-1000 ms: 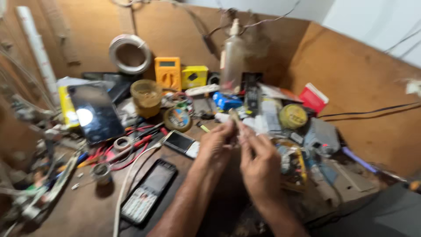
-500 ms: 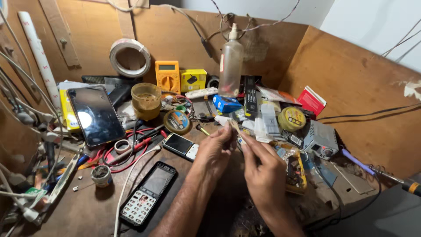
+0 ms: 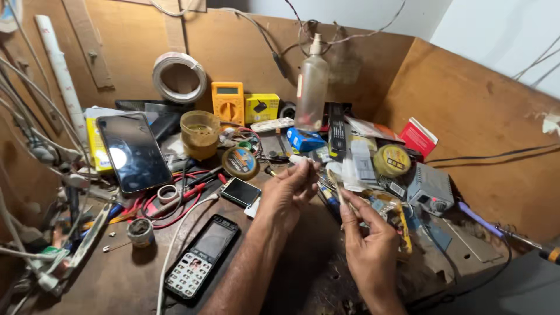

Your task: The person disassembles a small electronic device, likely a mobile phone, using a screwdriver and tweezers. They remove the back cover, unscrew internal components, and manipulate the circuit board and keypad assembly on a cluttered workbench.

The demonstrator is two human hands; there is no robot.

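- The left hand point(image 3: 290, 189) is raised over the middle of the bench, fingers curled and pinched at the tips on a small white part point(image 3: 298, 159); what kind of part it is, I cannot tell.
- The right hand point(image 3: 366, 236) sits at about four o'clock from the left, half closed, thumb and forefinger nipping a thin pale stick point(image 3: 334, 182) that slants up toward the white part, its tip close to it but apart.
- Judged from the pose, the step in hand is fine work on that small part, the stick serving as a brush or probe.
- The next move seems to call for a steady left pinch and a light, precise touch of the stick's tip.
- At eight o'clock from the left hand lies a keypad phone point(image 3: 201, 256); at nine o'clock, a small bare screen module point(image 3: 240, 192).
- At twelve o'clock stands a clear squeeze bottle point(image 3: 311, 87); at eleven, a yellow multimeter point(image 3: 228, 102).
- A grey soldering station point(image 3: 430, 189) sits at two o'clock from the right hand.
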